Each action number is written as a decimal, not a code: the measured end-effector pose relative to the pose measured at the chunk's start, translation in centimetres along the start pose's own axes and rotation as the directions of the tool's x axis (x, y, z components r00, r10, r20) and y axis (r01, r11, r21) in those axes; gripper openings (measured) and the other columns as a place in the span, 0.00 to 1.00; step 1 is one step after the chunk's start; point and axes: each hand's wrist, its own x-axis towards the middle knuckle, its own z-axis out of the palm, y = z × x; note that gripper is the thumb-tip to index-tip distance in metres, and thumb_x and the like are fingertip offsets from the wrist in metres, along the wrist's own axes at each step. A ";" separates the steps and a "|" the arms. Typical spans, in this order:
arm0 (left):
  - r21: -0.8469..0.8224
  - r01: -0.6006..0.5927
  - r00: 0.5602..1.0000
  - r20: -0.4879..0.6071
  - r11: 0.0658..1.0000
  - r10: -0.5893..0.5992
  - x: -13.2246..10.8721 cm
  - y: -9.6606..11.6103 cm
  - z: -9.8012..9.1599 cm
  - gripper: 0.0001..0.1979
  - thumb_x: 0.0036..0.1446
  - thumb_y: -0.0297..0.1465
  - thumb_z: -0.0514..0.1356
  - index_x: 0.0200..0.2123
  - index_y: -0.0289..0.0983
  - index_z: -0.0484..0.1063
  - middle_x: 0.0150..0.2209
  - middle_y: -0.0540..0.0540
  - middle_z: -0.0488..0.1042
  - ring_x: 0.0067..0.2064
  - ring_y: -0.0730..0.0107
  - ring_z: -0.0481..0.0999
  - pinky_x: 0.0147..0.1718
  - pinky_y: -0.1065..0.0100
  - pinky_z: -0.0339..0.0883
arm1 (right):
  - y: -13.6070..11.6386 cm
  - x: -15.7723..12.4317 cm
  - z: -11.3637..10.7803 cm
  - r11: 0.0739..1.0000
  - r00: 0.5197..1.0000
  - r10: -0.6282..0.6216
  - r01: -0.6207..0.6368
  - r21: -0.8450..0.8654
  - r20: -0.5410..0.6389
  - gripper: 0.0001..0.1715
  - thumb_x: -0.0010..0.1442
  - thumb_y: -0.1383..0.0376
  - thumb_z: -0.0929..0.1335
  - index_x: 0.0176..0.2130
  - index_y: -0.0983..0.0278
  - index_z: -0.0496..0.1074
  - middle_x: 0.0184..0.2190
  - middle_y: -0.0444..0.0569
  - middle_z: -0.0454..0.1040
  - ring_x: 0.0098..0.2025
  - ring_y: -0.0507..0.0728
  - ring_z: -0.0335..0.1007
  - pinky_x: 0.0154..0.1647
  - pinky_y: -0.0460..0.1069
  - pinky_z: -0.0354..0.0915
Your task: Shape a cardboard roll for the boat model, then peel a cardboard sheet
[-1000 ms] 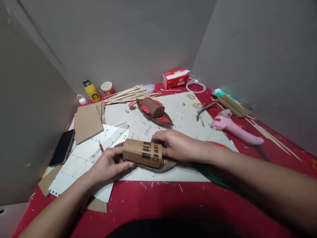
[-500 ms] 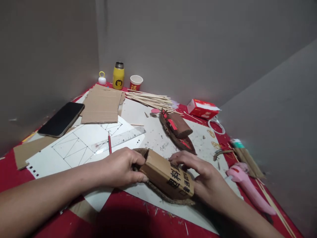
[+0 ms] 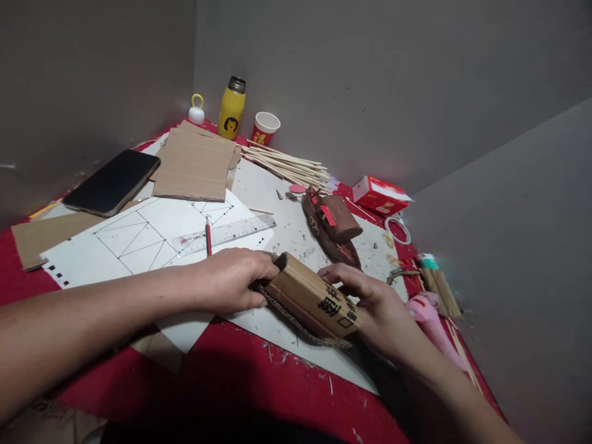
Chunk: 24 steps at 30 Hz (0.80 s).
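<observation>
Between my two hands, low over the white board, is a cardboard model boat (image 3: pixel 296 293) with a curved cover printed in black characters. My left hand (image 3: pixel 238 280) grips its left end, the thumb and fingers closed round the rim. At the right end my right hand (image 3: pixel 370 302) holds the cover, fingers bent over the far side; some fingertips are hidden. Behind it lies a smaller brown model boat (image 3: pixel 330 225) with red strips. A red pencil (image 3: pixel 208 237) and a clear ruler (image 3: pixel 226 236) rest on a drawn sheet (image 3: pixel 134 243) beside my left hand.
Cardboard pieces (image 3: pixel 194 169) and a phone (image 3: pixel 113 182) lie at the left. Behind are a yellow bottle (image 3: pixel 231 111), a paper cup (image 3: pixel 266 128) and wooden sticks (image 3: pixel 287 165). To the right are a red box (image 3: pixel 382 195), a brush (image 3: pixel 437 283) and a pink glue gun (image 3: pixel 435 327).
The camera view has shifted and tilted. The cardboard boat has turned slightly in my hands, its cover tipping so that the printed side faces differently. Both hands keep their hold.
</observation>
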 end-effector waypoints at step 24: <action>0.045 -0.203 0.977 -0.057 0.978 0.205 -1.3 2.8 -1.6 0.09 0.57 0.22 0.58 0.39 0.36 0.76 0.39 0.46 0.76 0.42 0.68 0.76 0.41 0.68 0.68 | -1.3 -0.1 -1.6 0.980 0.989 0.070 -0.094 0.178 0.133 0.08 0.56 0.68 0.63 0.36 0.66 0.70 0.33 0.48 0.75 0.35 0.55 0.71 0.35 0.48 0.65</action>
